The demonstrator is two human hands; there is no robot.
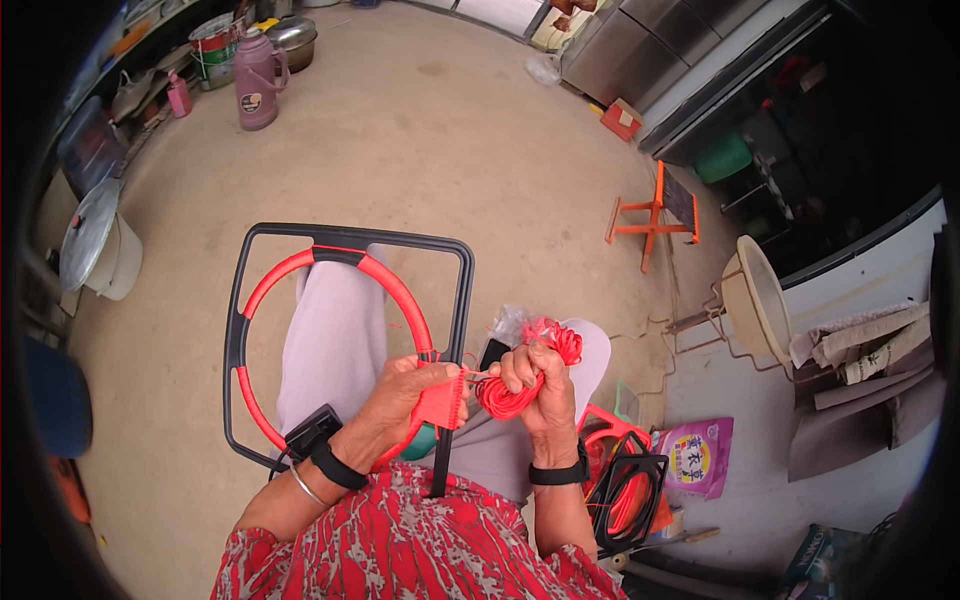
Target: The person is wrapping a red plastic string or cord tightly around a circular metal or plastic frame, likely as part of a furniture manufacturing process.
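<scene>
A red and black steering wheel cover [400, 297] sits inside a black square frame [466, 300] propped over my lap. My left hand [400, 395] is closed on the cover's red flap [440, 402], thumb on top, at the ring's near right side. Just right of it, my right hand [545, 390] is wrapped round a looped bundle of red cord [505, 400]. More red loops [562, 342] stick out beyond its fingers. A short strand runs between the two hands. Whether a needle is in the fingers cannot be made out.
By my right leg lie more red and black covers with frames [630, 495] and a purple bag [695, 455]. An orange folding stool [657, 215] and a cream basin [755, 300] stand farther right. A pink thermos [257, 80] and a lidded white bucket [118, 262] are at left.
</scene>
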